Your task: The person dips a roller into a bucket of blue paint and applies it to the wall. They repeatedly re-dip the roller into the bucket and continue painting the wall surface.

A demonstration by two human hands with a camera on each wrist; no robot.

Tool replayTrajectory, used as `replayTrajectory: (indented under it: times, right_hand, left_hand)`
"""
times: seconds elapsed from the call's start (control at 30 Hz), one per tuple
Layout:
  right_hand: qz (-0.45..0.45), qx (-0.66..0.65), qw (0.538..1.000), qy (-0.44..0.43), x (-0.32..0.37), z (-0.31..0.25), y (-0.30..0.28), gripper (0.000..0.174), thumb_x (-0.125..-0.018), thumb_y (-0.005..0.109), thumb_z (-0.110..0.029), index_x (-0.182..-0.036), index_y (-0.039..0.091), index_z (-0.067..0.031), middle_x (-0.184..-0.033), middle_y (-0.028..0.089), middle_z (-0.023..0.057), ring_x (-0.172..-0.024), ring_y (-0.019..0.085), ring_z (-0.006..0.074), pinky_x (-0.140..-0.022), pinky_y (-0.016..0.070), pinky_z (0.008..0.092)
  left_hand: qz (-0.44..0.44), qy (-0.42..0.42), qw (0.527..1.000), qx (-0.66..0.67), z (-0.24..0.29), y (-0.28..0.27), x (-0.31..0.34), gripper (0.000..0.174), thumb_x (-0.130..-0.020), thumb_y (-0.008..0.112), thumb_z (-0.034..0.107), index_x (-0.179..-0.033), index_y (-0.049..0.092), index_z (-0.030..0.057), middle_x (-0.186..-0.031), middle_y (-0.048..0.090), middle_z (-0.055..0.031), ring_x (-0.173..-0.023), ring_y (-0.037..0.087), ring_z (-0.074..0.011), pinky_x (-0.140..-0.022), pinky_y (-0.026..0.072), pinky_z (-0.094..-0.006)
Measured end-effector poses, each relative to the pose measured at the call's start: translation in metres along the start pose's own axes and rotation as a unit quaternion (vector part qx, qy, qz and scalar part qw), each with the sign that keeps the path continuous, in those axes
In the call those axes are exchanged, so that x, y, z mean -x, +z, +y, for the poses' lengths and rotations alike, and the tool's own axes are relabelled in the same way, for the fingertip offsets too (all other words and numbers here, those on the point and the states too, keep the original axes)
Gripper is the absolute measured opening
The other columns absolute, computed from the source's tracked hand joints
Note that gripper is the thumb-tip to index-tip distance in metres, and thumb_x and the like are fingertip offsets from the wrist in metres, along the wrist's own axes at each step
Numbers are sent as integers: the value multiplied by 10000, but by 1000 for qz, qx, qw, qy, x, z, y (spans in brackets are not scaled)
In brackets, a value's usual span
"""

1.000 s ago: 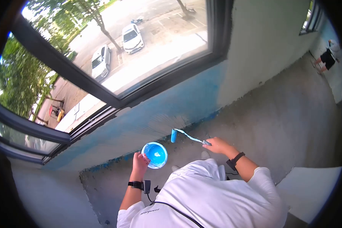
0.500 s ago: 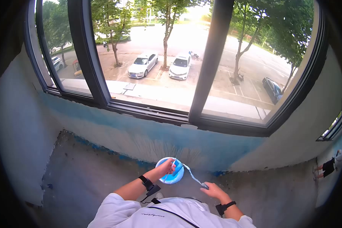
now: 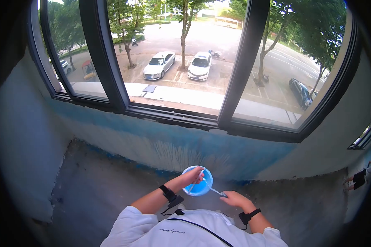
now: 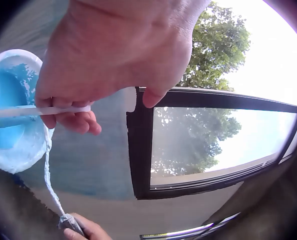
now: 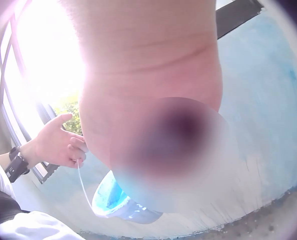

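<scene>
A white paint bucket [image 3: 211, 180] hangs from my left hand [image 3: 190, 176], whose curled fingers hook its thin white bail handle [image 4: 71, 109]. Light blue paint [image 4: 6, 92] lies inside, with splashes up the inner wall. To the bucket's right, my right hand [image 3: 237, 200] grips the grip end of a paint roller [image 4: 48, 170]. Its paint-coated rod runs up over the bucket's rim, and the roller sleeve is hidden in the bucket behind my left hand. In the right wrist view a blurred patch covers my right fingers, while the bucket [image 5: 143, 214] shows tilted below.
Ahead stands a low wall [image 3: 235, 154] with patchy, streaky blue paint, under a wide dark-framed window [image 3: 173, 114]. Grey concrete floor [image 3: 111, 185] runs along its foot. Another person [image 3: 358, 179] stands at the far right.
The view has swung up to face the window. Both hands have come together; the roller sleeve, first held outside the bucket, has gone down into it. Bucket and hands lately shifted slightly right.
</scene>
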State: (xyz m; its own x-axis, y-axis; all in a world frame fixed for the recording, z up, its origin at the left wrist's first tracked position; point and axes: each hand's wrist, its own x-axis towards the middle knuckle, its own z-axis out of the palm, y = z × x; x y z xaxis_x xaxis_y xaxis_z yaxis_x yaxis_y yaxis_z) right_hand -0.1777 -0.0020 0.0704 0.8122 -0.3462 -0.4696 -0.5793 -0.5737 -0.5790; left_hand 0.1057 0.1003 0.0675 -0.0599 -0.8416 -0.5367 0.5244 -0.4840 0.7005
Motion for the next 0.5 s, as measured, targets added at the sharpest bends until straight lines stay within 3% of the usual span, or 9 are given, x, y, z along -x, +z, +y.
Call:
replayTrajectory:
  times: [0.03,0.1,0.17,0.23,0.33,0.47,0.5]
  right_hand:
    - [-6,4,1000,0,0,0,-2,350,-922,581,-375,-987,616,-32,-927,673,243,-872,629,437,-763,486,489]
    - [-2,24,1000,0,0,3,-4,346,-922,577,-370,-1005,627,-38,-922,676,236,-868,638,421,-762,491,480]
    - [0,43,999,-2,-2,13,-6,344,-921,571,-363,-1021,642,-42,-920,679,229,-866,647,406,-763,495,473]
    - [0,51,999,-6,-2,26,-7,346,-921,569,-360,-1019,647,-37,-927,679,228,-872,645,407,-768,494,480]
    - [-5,27,999,17,8,22,-26,360,-919,571,-358,-951,651,-9,-934,681,236,-898,643,426,-779,492,503]
    - [-19,45,998,32,5,38,-36,397,-926,561,-368,-978,674,10,-947,680,254,-919,647,424,-795,503,499]
    - [-4,46,998,39,2,45,-32,390,-925,554,-355,-931,666,19,-892,679,249,-865,656,406,-769,496,488]
  left_hand:
    - [-8,0,1000,-8,1,3,-2,370,-963,460,445,-870,569,104,-742,593,-28,-675,514,-140,-685,411,-281]
    - [-15,-1,1000,-17,5,10,-4,366,-959,463,447,-865,568,109,-749,593,-23,-686,513,-142,-692,408,-284]
    - [-64,-13,998,-26,14,18,-5,365,-987,395,428,-956,560,105,-824,581,-22,-788,520,-155,-782,413,-301]
    - [-58,-17,998,-36,21,29,-3,373,-988,385,425,-995,553,92,-852,574,-24,-810,528,-163,-822,426,-308]
    - [-43,-22,998,-49,28,49,-5,350,-982,384,405,-970,546,96,-835,574,-21,-796,526,-163,-818,424,-307]
    - [-41,-3,998,-56,35,77,-9,342,-982,384,398,-962,549,99,-841,576,-19,-797,527,-151,-823,423,-296]
    - [-43,-15,997,-57,35,84,-11,342,-982,384,398,-962,549,99,-841,576,-19,-797,527,-151,-823,423,-296]
